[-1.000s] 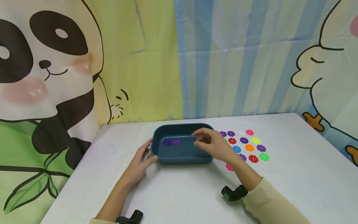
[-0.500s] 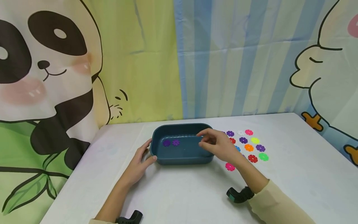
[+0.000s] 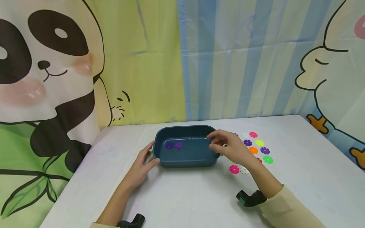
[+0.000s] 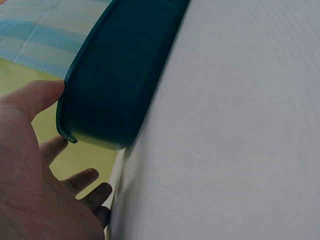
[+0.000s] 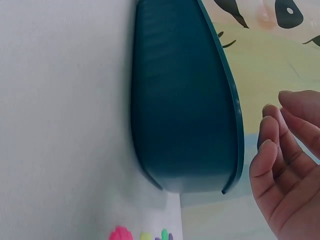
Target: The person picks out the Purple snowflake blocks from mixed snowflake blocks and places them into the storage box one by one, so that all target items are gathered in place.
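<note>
A dark teal tray [image 3: 185,163] stands on the white table, with two purple flower-shaped discs [image 3: 179,144] lying in its left half. My left hand [image 3: 139,169] rests at its left end; in the left wrist view the thumb [image 4: 47,95] touches the rim and the other fingers spread loosely. Over the tray's right end hovers my right hand [image 3: 232,146], fingers bent and thumb apart from them. Nothing shows between them in the right wrist view, where the right-hand fingers [image 5: 270,160] are beside the rim. The hand hides part of the disc group.
Right of the tray lie several loose flower-shaped discs, among them a pink disc [image 3: 234,169], an orange disc [image 3: 253,150] and a green disc [image 3: 268,159]. Behind the table [image 3: 182,196] hangs a printed curtain [image 3: 228,63]. Each wrist wears a black device [image 3: 251,199].
My right hand has moved right, from above the tray's inside to its right end, uncovering a white disc near the pink one. The left hand and tray have barely moved.
</note>
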`<state>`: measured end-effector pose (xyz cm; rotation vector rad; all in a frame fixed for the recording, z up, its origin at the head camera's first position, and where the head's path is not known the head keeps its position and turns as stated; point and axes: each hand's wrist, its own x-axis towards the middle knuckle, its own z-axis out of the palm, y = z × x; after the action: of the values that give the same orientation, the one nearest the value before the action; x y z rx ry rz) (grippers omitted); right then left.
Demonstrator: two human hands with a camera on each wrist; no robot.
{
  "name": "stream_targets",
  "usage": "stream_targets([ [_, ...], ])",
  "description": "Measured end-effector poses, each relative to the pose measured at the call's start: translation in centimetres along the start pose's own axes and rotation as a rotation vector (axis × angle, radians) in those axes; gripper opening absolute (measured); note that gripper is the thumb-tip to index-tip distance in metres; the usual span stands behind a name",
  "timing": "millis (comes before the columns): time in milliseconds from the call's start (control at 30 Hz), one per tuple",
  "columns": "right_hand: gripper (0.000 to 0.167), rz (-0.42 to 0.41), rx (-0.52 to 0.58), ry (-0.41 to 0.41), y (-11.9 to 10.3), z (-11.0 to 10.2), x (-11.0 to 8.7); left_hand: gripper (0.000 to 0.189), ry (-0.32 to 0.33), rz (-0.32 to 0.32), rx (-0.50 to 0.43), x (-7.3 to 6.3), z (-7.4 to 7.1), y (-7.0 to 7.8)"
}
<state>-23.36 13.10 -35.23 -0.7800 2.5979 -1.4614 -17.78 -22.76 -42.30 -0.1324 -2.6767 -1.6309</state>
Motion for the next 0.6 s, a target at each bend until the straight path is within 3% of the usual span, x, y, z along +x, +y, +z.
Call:
stream_targets([
  [267,0.032,0.026,-0.041,-0.006,0.5,-0.9,-0.3,0.074,-0.002,0.006,-0.004,-0.1,0.0,0.0],
  [600,0.034,0.072,-0.042,-0.090,1.5,-3.6,-0.4,0.073,-0.008,0.004,-0.012,0.1,0.0,-0.1],
])
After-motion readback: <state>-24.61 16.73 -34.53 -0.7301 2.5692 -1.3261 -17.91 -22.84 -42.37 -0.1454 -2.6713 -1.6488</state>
